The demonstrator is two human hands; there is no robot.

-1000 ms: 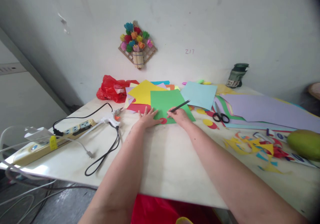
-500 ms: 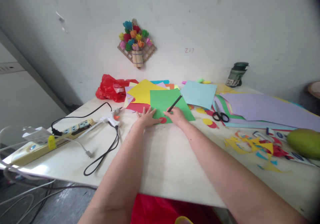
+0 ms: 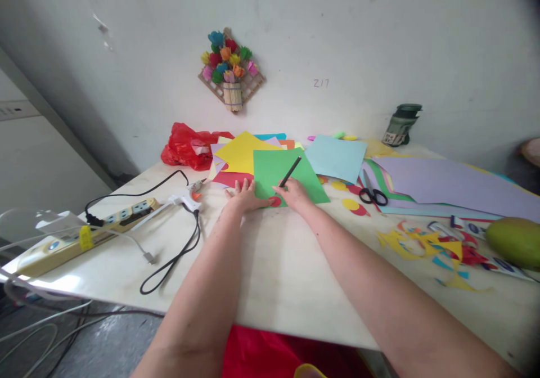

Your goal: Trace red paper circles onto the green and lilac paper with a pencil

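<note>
A flat square sheet of green paper [image 3: 276, 167] is lying on the pale, smooth-topped bench [image 3: 291, 277], in front of the person, and a small round red paper disc [image 3: 275, 202] is resting on it close to the near edge. The left hand [image 3: 243, 197] is lying palm down with fingers spread, gripping nothing; its thumb is reaching over the green sheet to the disc's left side, while its other fingers are pointing forward beside the sheet's left edge. The right hand [image 3: 296, 194] is closing its fingers around a slim black pen [image 3: 291, 171], which is slanting with its upper end forward and to the right; its lower end is pointing down near the disc, though whether it is touching the paper cannot be made out. A yellow paper sheet [image 3: 240, 157] is lying just left of the green one, and a pale blue paper sheet [image 3: 337, 158] is lying to its right. Farther right, black-handled scissors [image 3: 373, 197] are resting beside layered coloured papers; to the left, a white glue gun [image 3: 189, 199] is lying near a cream-coloured power strip [image 3: 44, 260].
</note>
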